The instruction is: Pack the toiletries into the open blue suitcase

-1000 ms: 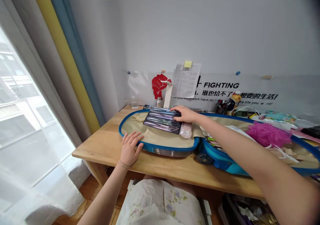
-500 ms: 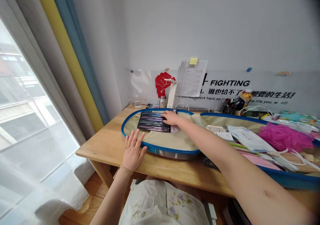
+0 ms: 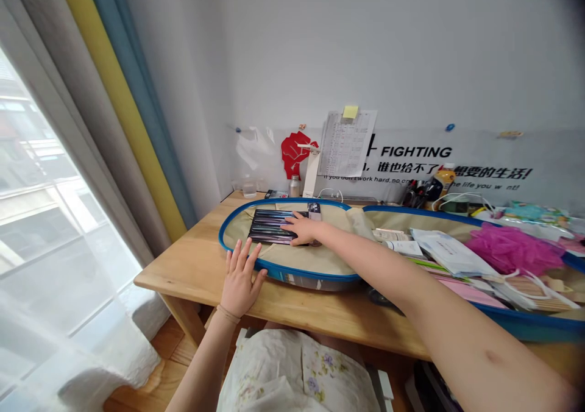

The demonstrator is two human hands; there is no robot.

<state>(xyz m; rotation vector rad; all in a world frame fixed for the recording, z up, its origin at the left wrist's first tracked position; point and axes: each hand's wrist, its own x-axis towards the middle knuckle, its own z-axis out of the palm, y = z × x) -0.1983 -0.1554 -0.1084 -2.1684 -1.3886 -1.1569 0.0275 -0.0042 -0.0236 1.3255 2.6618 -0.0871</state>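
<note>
A flat pack of dark pens or slim sticks [image 3: 270,226] lies in the left half of an opened oval case with a blue rim [image 3: 292,266] and beige lining. My right hand [image 3: 303,228] rests over the right end of the pack, fingers stretched out and apart, covering part of it. My left hand [image 3: 241,281] lies with spread fingers on the case's near left rim, holding nothing. Whether the right fingers press on the pack or just touch it, I cannot tell.
The case's right half holds a pink mesh puff [image 3: 516,247], a white packet [image 3: 441,250] and papers. Behind stand a white lamp [image 3: 311,174], a small bottle [image 3: 294,186] and an orange-labelled bottle [image 3: 443,183]. The wooden table [image 3: 183,259] ends near the curtain [image 3: 132,119].
My right hand has slid from the pack's upper right part down toward its lower right end. My left hand stays on the rim. The view has shifted slightly.
</note>
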